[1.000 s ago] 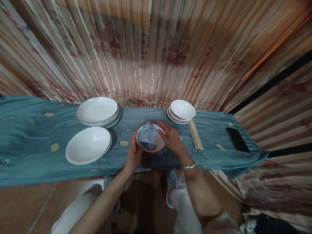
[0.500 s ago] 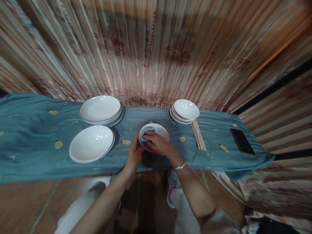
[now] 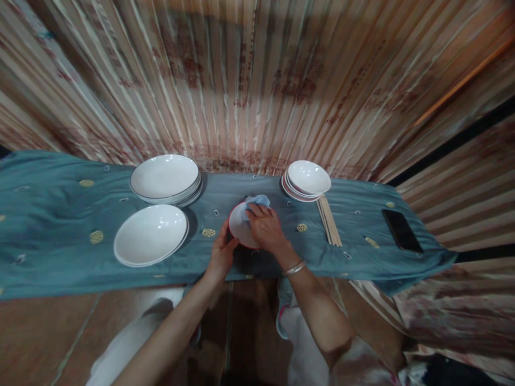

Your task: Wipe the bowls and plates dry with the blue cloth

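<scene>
Running full width under and past both hands: desk point(image 3: 52, 212), draped in a teal patterned tablecloth point(image 3: 60, 268). Pleated curtain point(image 3: 225, 86) beyond it.

Left to right:
- Well left of the left hand, slightly farther out: front stack of white bowls point(image 3: 148, 235), wide and shallow, at least two rims visible.
- Left of the left hand and farther out, just behind that stack: rear stack of white dishes point(image 3: 164, 176), dark rims, several deep.
- Left hand point(image 3: 222, 247): clamped on the left side of the red-rimmed bowl point(image 3: 240, 226), thumb toward the near rim.
- Bowl sits between the two hands, white inside facing up. Can't tell if its base touches the desk.
- Blue cloth point(image 3: 258, 200): bunched under the right hand's fingertips, at the bowl's far rim.
- Right hand point(image 3: 266, 228): closed on that cloth, reaching over the bowl's right side. Silver bracelet point(image 3: 295, 268) on its wrist.
- Right of the right hand, farther out: stack of small bowls point(image 3: 309, 178).
- Right of the right hand, nearer than those bowls: chopsticks point(image 3: 330, 222), bundled side by side, far ends at the stack's base.
- Far right of the right hand: black phone point(image 3: 402, 230), lying flat.
</scene>
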### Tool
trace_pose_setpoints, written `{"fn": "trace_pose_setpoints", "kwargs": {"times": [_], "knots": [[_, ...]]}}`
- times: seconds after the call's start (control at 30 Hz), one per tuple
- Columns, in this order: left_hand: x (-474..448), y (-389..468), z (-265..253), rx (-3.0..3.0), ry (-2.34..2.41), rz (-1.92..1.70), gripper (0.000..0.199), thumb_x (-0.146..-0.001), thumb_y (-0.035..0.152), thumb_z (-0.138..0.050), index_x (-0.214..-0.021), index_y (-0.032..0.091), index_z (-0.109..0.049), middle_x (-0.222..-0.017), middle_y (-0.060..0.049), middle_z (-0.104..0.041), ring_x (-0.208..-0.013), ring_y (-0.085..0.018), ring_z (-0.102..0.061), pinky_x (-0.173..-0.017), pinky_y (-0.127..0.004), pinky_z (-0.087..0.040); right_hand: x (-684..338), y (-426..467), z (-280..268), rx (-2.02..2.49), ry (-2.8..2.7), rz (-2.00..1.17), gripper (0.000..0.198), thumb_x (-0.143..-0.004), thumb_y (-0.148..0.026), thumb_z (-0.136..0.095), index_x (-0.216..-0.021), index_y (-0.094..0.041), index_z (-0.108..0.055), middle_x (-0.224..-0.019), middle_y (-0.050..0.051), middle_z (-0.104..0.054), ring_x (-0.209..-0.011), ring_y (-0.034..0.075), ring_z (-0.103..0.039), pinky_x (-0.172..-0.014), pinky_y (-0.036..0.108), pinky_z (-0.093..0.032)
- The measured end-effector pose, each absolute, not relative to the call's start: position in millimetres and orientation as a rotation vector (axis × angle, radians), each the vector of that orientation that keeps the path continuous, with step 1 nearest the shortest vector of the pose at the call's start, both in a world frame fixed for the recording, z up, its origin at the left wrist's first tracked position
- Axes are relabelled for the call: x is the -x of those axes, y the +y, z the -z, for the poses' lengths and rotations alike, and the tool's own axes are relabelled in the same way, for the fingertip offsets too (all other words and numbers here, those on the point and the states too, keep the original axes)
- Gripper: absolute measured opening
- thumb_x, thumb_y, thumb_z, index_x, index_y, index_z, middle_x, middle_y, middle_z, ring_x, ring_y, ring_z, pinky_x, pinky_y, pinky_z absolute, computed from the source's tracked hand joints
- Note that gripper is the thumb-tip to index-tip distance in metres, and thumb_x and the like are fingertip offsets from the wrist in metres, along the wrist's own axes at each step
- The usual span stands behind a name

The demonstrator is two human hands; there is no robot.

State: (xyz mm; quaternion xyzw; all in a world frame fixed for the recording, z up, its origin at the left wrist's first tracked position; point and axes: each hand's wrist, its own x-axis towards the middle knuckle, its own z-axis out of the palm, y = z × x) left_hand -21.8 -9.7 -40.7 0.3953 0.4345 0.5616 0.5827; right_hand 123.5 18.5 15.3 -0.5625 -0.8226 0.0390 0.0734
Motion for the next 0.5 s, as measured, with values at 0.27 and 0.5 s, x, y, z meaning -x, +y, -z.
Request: {"fn": "trace_pose_setpoints", "kwargs": {"times": [0.27,0.5], "knots": [[21.0,-13.6,36.3,-0.817,1.033,-1.285,0.069,-0.061,0.022,-0.073,-0.129,0.021,-0.060,-0.145,-0.008,-0.054,-0.140,-0.029,-0.039,-0.116,-0.041,-0.031,-134.3,14.0,-20.3,1.918,-2.451,0.034,0.035,-0.097,-0.015,-0.037,-0.116,-0.010,-0.066,-0.136,0.018,-0.055,-0.120,0.029,-0.048,-0.097,0.045,-0.042],[18.2,-18.7,15.0,-0.674,1.012,-1.165,0.084,-0.059,0.024,-0.074,-0.139,0.024,-0.050,-0.140,-0.010,-0.057,-0.127,-0.033,-0.052,-0.088,-0.041,-0.056,-142.7,3.8,-35.4,2.004,-2.503,-0.092,0.033,-0.095,-0.013,-0.040,-0.103,-0.009,-0.072,-0.118,0.018,-0.064,-0.113,0.028,-0.051,-0.092,0.038,-0.046]]}}
